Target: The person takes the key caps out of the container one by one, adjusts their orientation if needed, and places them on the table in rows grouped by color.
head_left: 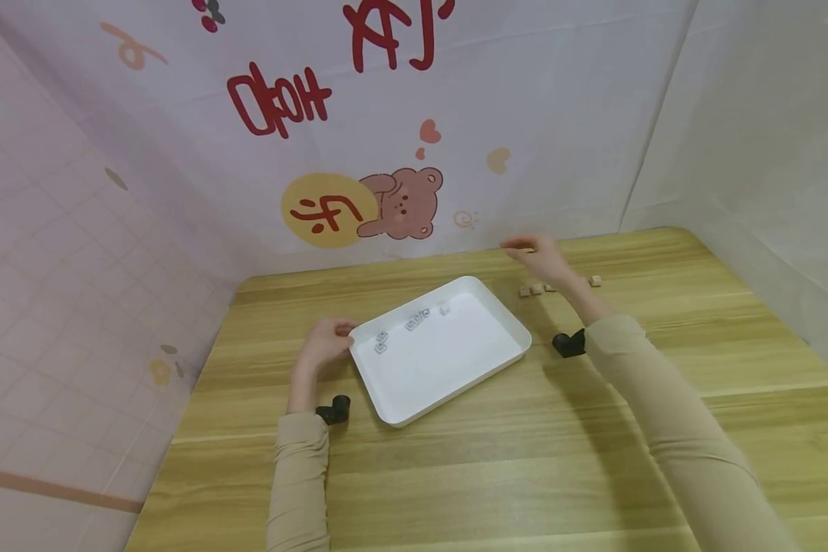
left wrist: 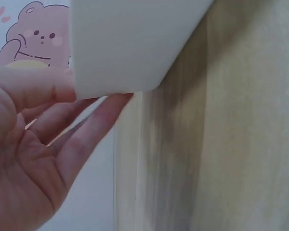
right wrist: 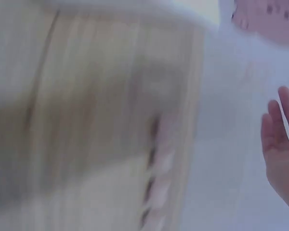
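A white rectangular tray (head_left: 448, 360) sits at the middle of the table, turned at an angle. Inside it, along the far side, are several small cubes (head_left: 414, 322) with dark marks. My left hand (head_left: 326, 343) pinches the tray's left corner; in the left wrist view the thumb is at the rim and the fingers (left wrist: 94, 127) reach under it. Raised over the table beyond the tray's far right corner is my right hand (head_left: 541, 261), its fingers extended and holding nothing. A row of small wooden cubes (head_left: 537, 289) lies below it, partly hidden by the forearm.
The wooden table (head_left: 497, 468) ends at a white printed cloth (head_left: 524, 92) behind, with more cloth on both sides. Black angular pieces (head_left: 569, 343) show beside both wrists. Another wooden cube (head_left: 596, 280) lies right of the right forearm.
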`<state>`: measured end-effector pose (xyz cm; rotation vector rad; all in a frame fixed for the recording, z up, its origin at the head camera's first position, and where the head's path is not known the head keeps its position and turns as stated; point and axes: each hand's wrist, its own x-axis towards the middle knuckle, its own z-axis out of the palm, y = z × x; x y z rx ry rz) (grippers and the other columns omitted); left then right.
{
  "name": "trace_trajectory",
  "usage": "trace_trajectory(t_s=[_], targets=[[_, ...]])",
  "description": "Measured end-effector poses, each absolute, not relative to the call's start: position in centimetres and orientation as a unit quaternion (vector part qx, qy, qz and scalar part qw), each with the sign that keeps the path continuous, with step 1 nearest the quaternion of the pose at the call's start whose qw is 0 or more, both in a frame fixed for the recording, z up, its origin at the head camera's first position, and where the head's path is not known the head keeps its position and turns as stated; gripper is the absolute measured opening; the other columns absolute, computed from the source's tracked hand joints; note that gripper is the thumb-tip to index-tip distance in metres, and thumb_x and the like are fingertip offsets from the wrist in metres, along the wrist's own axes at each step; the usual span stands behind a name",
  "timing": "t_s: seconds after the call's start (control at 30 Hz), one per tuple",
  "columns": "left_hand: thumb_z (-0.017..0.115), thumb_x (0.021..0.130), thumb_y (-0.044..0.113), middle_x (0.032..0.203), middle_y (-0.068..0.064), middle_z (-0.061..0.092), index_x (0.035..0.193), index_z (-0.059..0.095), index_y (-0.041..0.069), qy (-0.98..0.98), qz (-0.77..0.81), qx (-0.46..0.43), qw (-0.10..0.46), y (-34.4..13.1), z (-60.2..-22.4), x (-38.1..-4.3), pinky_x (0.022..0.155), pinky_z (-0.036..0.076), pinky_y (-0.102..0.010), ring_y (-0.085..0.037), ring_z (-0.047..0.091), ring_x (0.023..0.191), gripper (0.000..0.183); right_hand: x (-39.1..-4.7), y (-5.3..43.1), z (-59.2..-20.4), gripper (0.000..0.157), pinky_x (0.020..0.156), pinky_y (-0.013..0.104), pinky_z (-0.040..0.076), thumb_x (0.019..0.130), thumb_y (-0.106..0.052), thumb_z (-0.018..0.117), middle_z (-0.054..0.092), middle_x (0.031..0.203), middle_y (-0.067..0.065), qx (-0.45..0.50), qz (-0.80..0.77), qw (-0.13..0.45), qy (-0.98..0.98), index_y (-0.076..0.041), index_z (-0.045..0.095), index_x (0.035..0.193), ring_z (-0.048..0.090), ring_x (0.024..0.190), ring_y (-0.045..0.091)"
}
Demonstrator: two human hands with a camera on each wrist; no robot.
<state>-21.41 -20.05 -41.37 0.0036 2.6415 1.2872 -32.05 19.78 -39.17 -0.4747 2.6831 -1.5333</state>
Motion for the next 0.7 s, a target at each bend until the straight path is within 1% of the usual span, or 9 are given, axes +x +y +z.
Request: trace_trajectory(t_s=[0.17, 0.27, 0.33, 0.47, 0.6, 0.7], targets=[[0.051, 0.088, -0.003, 0.116, -0.028, 0.063, 0.119, 0.062, -0.005, 0.907, 0.414, -0.003, 0.077, -19.9, -41.6, -21.6, 0.073, 0.061, -0.031, -0.035, 0.066, 0.099, 0.033, -31.7, 15.2, -37.9, 0.030, 0.101, 0.047, 0.046, 0.096, -0.015, 0.054, 0.062, 0.124, 0.021, -0.232, -0.474, 0.064, 0.847, 0.002, 0.062, 0.120, 0.055, 0.118, 0.032], [0.053, 0.090, -0.001, 0.115, -0.027, 0.064, 0.117, 0.063, -0.005, 0.913, 0.400, -0.011, 0.072, -19.8, -41.6, -21.6, 0.070, 0.061, -0.030, -0.034, 0.067, 0.096, 0.029, -31.5, 12.9, -37.4, 0.026, 0.100, 0.043, 0.049, 0.095, -0.014, 0.056, 0.064, 0.122, 0.017, -0.260, -0.465, 0.093, 0.841, -0.002, 0.065, 0.116, 0.058, 0.115, 0.028], [0.055, 0.091, 0.001, 0.114, -0.027, 0.065, 0.115, 0.064, -0.005, 0.917, 0.392, -0.018, 0.069, -19.7, -41.6, -21.6, 0.069, 0.061, -0.030, -0.033, 0.067, 0.095, 0.027, -31.4, 11.6, -37.2, 0.024, 0.098, 0.042, 0.049, 0.094, -0.013, 0.057, 0.065, 0.121, 0.017, -0.270, -0.459, 0.108, 0.839, -0.003, 0.066, 0.114, 0.059, 0.113, 0.028], [0.056, 0.091, 0.002, 0.113, -0.027, 0.066, 0.113, 0.065, -0.005, 0.923, 0.378, -0.026, 0.066, -19.4, -41.4, -21.6, 0.068, 0.061, -0.029, -0.033, 0.068, 0.094, 0.025, -31.4, 10.0, -37.5, 0.024, 0.094, 0.046, 0.051, 0.092, -0.011, 0.060, 0.066, 0.117, 0.018, -0.285, -0.444, 0.135, 0.839, -0.001, 0.066, 0.114, 0.062, 0.106, 0.027], [0.056, 0.090, 0.001, 0.112, -0.027, 0.066, 0.113, 0.065, -0.005, 0.923, 0.376, -0.035, 0.067, -19.2, -41.3, -21.7, 0.067, 0.060, -0.030, -0.032, 0.068, 0.092, 0.025, -31.9, 9.2, -38.6, 0.026, 0.091, 0.039, 0.054, 0.088, -0.012, 0.066, 0.070, 0.111, 0.013, -0.308, -0.410, 0.154, 0.845, -0.003, 0.068, 0.113, 0.065, 0.101, 0.023], [0.057, 0.090, 0.001, 0.111, -0.026, 0.066, 0.113, 0.065, -0.005, 0.924, 0.374, -0.040, 0.066, -19.2, -41.3, -21.8, 0.066, 0.060, -0.031, -0.031, 0.068, 0.091, 0.025, -32.3, 9.2, -39.4, 0.027, 0.091, 0.034, 0.054, 0.086, -0.011, 0.069, 0.071, 0.108, 0.010, -0.319, -0.394, 0.166, 0.846, -0.005, 0.069, 0.112, 0.066, 0.101, 0.021]])
